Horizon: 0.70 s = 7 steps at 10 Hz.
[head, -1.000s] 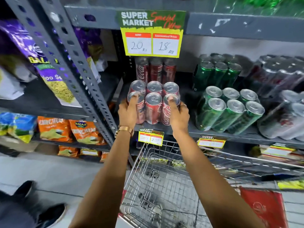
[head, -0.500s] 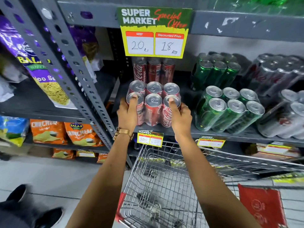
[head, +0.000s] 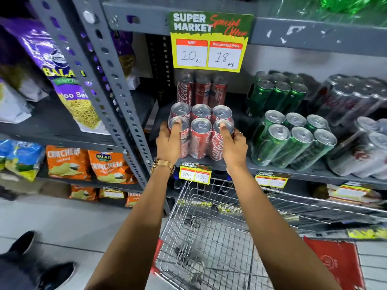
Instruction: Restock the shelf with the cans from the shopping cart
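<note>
Barely anything has shifted since a second ago: both hands stay clamped on the shrink-wrapped six-pack of red cola cans (head: 200, 130), sitting on the grey metal shelf (head: 310, 171). Left hand (head: 170, 143) and right hand (head: 234, 146) wrap its sides, thumbs on the silver lids. Six cans, two rows of three. Behind it stands another red pack, with green can packs (head: 293, 139) to its right. Below, the wire shopping cart (head: 209, 237) looks about empty.

Bare forearms, gold watch (head: 163, 165) on left wrist, ring (head: 240, 133) on right hand (head: 234, 147), dark shoes (head: 56, 275)
</note>
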Tool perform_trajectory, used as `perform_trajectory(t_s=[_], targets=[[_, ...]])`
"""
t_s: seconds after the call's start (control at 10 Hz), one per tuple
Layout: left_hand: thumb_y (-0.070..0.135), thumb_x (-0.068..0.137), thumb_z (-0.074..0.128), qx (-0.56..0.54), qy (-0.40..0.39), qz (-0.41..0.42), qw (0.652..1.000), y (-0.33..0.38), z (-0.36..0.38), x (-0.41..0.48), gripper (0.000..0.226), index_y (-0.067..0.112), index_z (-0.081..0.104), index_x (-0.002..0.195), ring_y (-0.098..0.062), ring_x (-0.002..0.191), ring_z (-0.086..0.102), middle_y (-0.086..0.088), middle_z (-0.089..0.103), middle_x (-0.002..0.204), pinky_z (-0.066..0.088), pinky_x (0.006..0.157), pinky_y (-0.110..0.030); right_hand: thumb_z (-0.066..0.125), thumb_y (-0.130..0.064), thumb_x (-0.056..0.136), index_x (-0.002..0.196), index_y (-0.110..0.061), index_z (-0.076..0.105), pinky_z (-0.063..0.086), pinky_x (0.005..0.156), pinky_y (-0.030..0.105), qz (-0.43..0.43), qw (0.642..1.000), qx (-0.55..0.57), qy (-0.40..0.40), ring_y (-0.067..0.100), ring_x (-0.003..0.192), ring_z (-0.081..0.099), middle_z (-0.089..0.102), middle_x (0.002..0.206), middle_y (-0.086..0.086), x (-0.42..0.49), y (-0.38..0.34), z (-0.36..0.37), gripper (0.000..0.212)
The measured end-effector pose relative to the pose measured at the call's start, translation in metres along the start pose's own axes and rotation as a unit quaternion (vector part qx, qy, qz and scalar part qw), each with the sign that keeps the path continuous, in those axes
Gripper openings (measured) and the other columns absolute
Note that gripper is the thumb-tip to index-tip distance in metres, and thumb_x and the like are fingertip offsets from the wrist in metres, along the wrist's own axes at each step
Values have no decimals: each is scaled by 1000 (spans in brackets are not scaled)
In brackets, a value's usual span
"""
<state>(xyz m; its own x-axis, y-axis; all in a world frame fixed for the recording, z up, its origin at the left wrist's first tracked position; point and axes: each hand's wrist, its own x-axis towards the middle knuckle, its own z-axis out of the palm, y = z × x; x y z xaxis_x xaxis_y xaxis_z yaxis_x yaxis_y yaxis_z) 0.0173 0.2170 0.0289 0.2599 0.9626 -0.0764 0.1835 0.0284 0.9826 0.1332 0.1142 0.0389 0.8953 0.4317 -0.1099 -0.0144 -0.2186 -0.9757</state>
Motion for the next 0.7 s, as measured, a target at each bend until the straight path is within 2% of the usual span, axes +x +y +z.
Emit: perform_trajectory(t_s=[0.1,0.2,0.3,0.4,0.5,0.6,0.7], targets=[[55,81,45,-3,-17,-11,1000,4,-3,-3,65,15,48,132,-29,119,55,-7,61,122,42,105,-44,56,-49,85,91,-9,56,38,74,31,3,1000,2,-5,21,83,56,60,86,1,-5,-3,-2,40],[58,82,44,8,-23,-26,999,9,-2,-8,75,14,37,143,-33,129,47,-14,51,141,35,112,-45,53,-47,87,88,-11,51,42,77,34,-5,999,-30,-15,28,89,59,61,93,7,-8,-8,-6,36],[60,89,40,18,-39,-37,998,12,-3,-16,72,14,33,144,-34,132,44,-16,47,145,33,108,-39,46,-51,90,95,-10,54,42,83,35,-5,996,-74,-53,32,99,59,63,106,14,-14,-14,-16,42],[58,92,37,57,-37,28,997,13,-6,-39,73,5,31,141,-33,134,43,-17,45,145,33,106,-33,41,-49,93,115,-3,55,40,86,34,-87,980,-156,-91,34,113,56,61,122,19,-34,-21,-40,52],[47,94,43,151,-19,194,969,20,-15,-79,77,1,15,150,-28,147,21,-18,24,158,13,117,-28,42,-38,96,140,-5,37,30,109,30,-236,937,-238,-100,28,135,41,45,145,16,-69,-33,-75,55],[44,95,40,268,-39,407,873,46,-26,-114,78,1,6,151,-29,151,4,-17,9,161,4,123,-38,44,-36,96,140,-11,42,34,110,31,-361,904,-218,-64,23,131,47,50,142,10,-104,-64,-113,51],[46,94,37,319,-30,575,753,89,-40,-140,76,0,15,150,-31,149,7,-21,14,159,6,123,-44,48,-42,93,119,-28,61,52,81,17,-443,895,-25,-36,-3,96,64,69,110,-18,-144,-116,-161,32]])
